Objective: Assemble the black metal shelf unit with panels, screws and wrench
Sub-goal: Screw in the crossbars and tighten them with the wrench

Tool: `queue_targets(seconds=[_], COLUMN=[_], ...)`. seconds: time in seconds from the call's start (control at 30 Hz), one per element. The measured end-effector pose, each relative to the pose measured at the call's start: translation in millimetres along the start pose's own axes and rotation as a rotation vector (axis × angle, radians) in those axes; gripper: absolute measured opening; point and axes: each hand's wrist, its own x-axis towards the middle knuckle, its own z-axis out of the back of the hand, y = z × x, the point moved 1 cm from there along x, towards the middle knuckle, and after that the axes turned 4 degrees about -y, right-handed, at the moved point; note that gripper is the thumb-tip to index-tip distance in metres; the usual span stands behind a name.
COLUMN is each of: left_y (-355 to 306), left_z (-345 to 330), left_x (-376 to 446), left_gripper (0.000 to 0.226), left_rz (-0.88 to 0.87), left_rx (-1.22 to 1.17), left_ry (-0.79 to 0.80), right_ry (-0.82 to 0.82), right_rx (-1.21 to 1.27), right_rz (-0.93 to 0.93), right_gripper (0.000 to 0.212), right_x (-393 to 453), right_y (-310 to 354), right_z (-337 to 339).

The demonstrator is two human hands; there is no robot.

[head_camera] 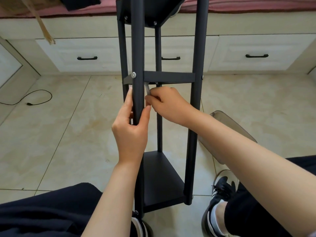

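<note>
The black metal shelf unit (196, 100) stands upright on the tiled floor between my legs, with round posts and three panels. My left hand (131, 127) grips the near left post (137, 57) just below the middle panel (169, 76). My right hand (166, 104) pinches a small silver wrench (147, 89) whose upper end reaches up under the middle panel, beside that post. A silver screw head (133, 75) shows on the post at the panel's height. The bottom panel (162, 182) lies low between the posts.
White drawers with black handles (87, 58) run along the back under a pink cushion. A black cable (34, 98) lies on the floor at the left. A clear plastic piece (234, 125) sits at my right. My shoes (220, 199) flank the shelf's base.
</note>
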Motion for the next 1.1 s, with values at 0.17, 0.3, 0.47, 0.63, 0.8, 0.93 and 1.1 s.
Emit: queue_targets(seconds=[0.17, 0.3, 0.47, 0.63, 0.8, 0.93, 1.1], left_y=[4, 6, 8, 13, 13, 14, 12], left_z=[0, 0, -2, -2, -1, 0, -1], left_x=[0, 2, 3, 5, 5, 7, 5], left_gripper=[0.055, 0.05, 0.035, 0.033, 0.029, 0.028, 0.028], left_rz=[-0.012, 0.003, 0.004, 0.028, 0.01, -0.007, -0.018], left_rx=[-0.016, -0.038, -0.049, -0.066, -0.08, -0.059, -0.063], left_ry=[0.001, -0.003, -0.026, -0.05, -0.057, -0.053, -0.055], right_ry=[-0.008, -0.024, -0.036, -0.078, -0.119, -0.153, -0.236], right_rx=[-0.02, -0.048, -0.091, -0.102, -0.113, -0.16, -0.168], right_rz=[0.008, 0.02, 0.038, 0.031, 0.061, 0.117, 0.121], right_gripper=[0.031, 0.027, 0.029, 0.029, 0.026, 0.023, 0.025], right_x=[-2, -1, 2, 5, 9, 11, 17], right_y=[2, 2, 3, 2, 2, 1, -4], right_z=[3, 3, -1, -3, -5, -10, -24])
